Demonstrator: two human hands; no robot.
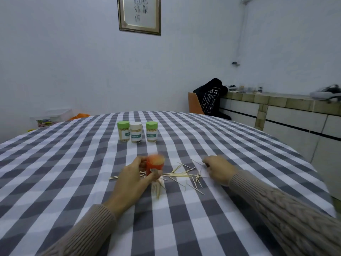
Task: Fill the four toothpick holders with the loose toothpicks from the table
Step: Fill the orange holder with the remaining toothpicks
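Holding: my left hand (pixel 132 174) grips orange holder (pixel 155 164), upright.
R grip: right hand (pixel 218 169) curled, contents unclear.
Picks: loose toothpicks (pixel 181 174) between both, nearer R, axes mixed.

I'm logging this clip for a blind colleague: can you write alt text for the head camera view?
A person's left hand grips an open orange toothpick holder, blurred, above loose toothpicks scattered on a checked tablecloth, while the right hand rests curled among them. Three lidded holders, two green and one white, stand in a row farther back.
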